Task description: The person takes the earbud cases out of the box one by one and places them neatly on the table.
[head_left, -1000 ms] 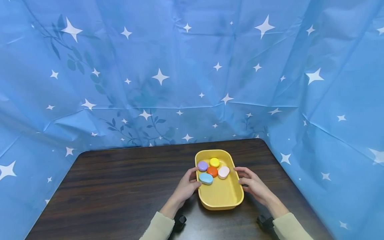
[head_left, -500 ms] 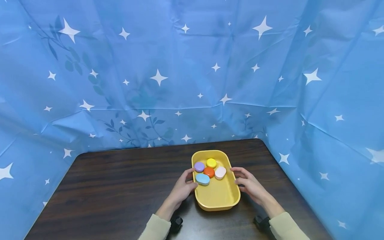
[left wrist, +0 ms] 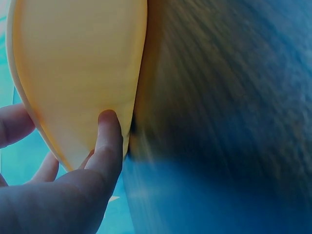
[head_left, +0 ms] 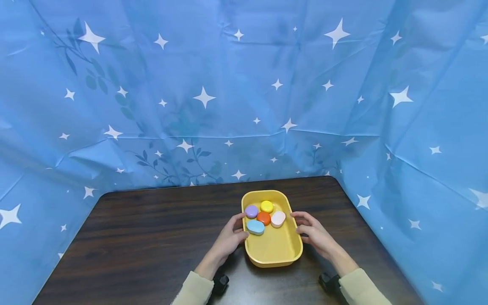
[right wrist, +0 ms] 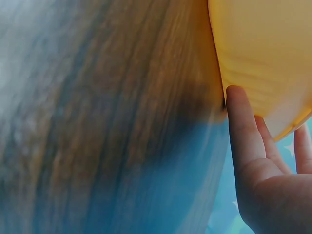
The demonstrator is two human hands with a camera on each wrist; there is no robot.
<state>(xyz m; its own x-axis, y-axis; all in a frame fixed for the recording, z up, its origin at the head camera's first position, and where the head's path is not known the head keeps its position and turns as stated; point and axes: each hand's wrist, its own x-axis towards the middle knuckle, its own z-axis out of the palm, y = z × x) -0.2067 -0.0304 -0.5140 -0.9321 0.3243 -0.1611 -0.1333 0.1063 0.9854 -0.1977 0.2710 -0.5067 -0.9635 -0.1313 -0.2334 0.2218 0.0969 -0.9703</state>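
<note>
A yellow rectangular tub [head_left: 273, 250] stands on the dark wooden table between both hands. Inside, toward its far end, lie a purple round piece [head_left: 251, 211], a yellow round one [head_left: 266, 206], a red one [head_left: 263, 218], a pale pink rounded one [head_left: 278, 219] and a light blue oval one [head_left: 255, 227]. My left hand [head_left: 227, 240] touches the tub's left side, fingers spread along its wall [left wrist: 78, 63]. On the opposite side, my right hand [head_left: 319, 238] has fairly straight fingers against the outer wall [right wrist: 263, 53].
The wooden tabletop [head_left: 164, 237] extends left of the tub. A blue star-printed curtain [head_left: 213, 114] hangs behind the table's back edge and along its sides. Black straps [head_left: 220, 284] sit at both wrists, by the light sleeves.
The tub has slid a little to the left with its pieces inside. Both hands have moved left along with it, staying at its sides.
</note>
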